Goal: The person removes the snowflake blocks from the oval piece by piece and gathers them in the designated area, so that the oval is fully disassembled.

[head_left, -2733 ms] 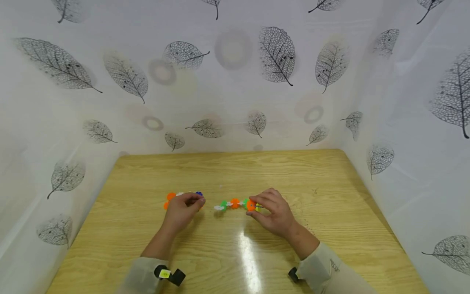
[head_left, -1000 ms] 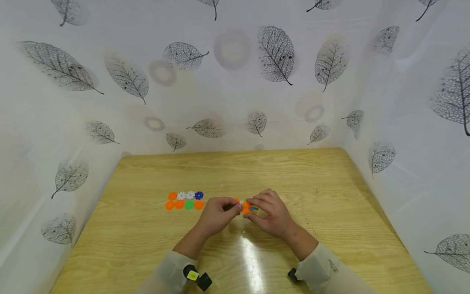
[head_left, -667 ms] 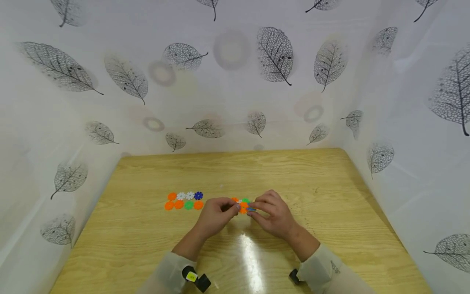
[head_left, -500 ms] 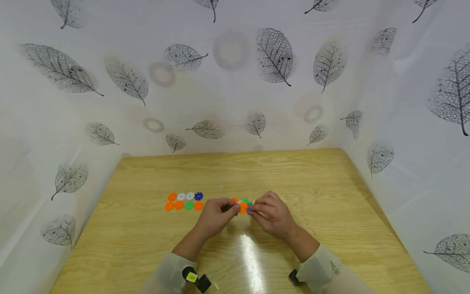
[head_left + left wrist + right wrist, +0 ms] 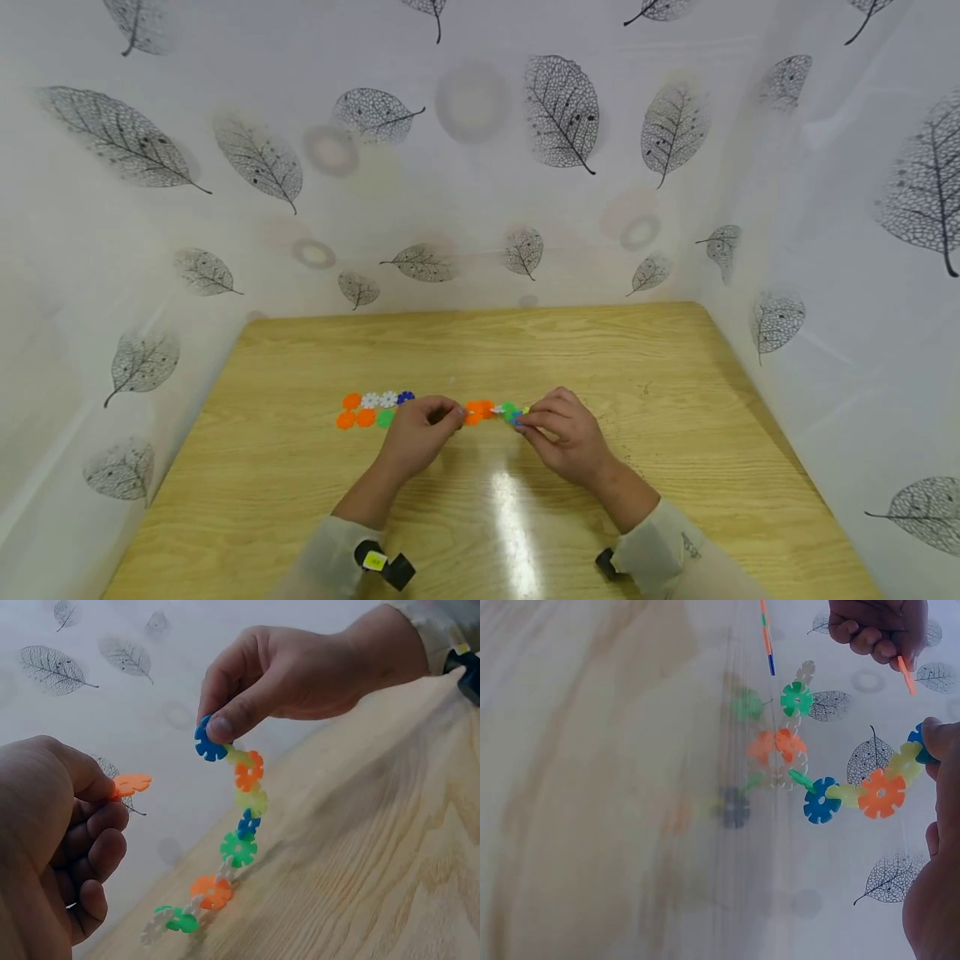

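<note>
Left grip [image 5: 415,435] — pinching orange slotted disc [image 5: 135,784] above desk [image 5: 600,358], apart from chain | Right grip [image 5: 567,437] — pinching blue end disc [image 5: 208,747] of slotted-disc chain [image 5: 238,850] | Advised: steady blue end disc, align notch-to-notch, press evenly.

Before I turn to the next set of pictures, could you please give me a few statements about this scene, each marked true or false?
1. The right hand pinches a blue notched disc at an end of the chain. True.
2. The left hand pinches an orange notched disc. True.
3. That orange disc is joined to the chain. False: the wrist views show a gap between them.
4. The chain is all one colour. False: it mixes blue, yellow, orange, green and white.
5. Two white notched discs lie side by side on the wood-grain table. True.
6. Those white discs lie to the person's right of the chain. False: they lie to its left.
</note>
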Demonstrator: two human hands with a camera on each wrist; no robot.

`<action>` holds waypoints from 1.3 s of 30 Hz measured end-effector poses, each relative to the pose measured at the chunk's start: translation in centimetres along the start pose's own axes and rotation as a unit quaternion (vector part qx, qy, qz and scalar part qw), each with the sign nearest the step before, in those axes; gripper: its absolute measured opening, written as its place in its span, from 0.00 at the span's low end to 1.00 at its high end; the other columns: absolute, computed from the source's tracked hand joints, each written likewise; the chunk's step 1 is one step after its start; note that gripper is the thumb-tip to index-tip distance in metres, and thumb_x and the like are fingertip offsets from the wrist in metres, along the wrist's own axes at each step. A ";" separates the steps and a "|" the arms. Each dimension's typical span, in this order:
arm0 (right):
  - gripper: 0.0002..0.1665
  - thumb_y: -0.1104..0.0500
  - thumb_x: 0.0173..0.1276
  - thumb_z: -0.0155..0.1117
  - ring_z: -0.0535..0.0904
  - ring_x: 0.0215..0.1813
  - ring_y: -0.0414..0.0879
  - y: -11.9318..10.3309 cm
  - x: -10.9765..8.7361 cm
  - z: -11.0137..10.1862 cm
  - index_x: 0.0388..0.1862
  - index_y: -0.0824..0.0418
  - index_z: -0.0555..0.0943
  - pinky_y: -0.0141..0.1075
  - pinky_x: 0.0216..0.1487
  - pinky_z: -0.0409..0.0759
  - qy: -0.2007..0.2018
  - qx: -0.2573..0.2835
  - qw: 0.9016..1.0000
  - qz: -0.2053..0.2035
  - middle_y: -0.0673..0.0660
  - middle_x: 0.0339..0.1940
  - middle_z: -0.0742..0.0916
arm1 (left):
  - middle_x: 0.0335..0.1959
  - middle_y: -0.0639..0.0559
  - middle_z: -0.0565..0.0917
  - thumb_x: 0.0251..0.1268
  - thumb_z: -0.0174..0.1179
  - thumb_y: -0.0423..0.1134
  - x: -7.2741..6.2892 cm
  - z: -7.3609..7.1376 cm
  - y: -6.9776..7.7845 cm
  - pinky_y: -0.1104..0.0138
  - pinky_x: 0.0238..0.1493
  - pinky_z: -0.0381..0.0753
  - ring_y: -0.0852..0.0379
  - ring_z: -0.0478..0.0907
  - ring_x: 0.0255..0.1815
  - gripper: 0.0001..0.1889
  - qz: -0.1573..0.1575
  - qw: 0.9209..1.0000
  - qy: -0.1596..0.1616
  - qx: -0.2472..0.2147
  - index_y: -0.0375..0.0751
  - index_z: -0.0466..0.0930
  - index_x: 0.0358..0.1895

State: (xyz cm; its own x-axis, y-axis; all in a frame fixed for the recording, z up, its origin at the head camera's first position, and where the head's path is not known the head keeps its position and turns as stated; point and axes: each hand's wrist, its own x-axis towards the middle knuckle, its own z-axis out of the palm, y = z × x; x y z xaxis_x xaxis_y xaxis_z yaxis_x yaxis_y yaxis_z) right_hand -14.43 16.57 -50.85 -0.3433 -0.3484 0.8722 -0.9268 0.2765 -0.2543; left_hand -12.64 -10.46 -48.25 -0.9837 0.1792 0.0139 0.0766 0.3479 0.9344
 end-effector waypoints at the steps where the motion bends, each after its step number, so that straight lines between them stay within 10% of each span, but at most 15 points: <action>1: 0.04 0.63 0.65 0.78 0.79 0.36 0.48 0.0 0.0 0.0 0.37 0.61 0.91 0.36 0.38 0.77 0.000 0.001 1.000 -0.002 0.52 0.34 0.88 | 0.33 0.51 0.87 0.73 0.66 0.43 0.0 -0.1 -0.1 0.64 0.35 0.81 0.54 0.80 0.34 0.06 -0.001 1.000 0.000 0.003 0.48 0.89 0.38; 39: 0.05 0.61 0.66 0.77 0.79 0.35 0.49 0.2 0.0 0.5 0.37 0.63 0.90 0.38 0.37 0.76 0.007 0.004 1.000 -0.018 0.53 0.32 0.88 | 0.37 0.54 0.89 0.70 0.69 0.42 -2.1 -4.8 -5.1 0.60 0.44 0.83 0.56 0.84 0.41 0.07 -0.069 0.985 0.090 0.130 0.43 0.91 0.41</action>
State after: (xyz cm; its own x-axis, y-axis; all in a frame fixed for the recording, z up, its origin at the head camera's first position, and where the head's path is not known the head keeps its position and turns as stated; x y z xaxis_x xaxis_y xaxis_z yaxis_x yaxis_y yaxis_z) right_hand -14.71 16.13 -51.10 -0.3073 -0.3459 0.8865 -0.9399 0.2560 -0.2259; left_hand -11.80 -17.03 -51.34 -0.9988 -0.0442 -0.0221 -0.0438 0.5854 0.8095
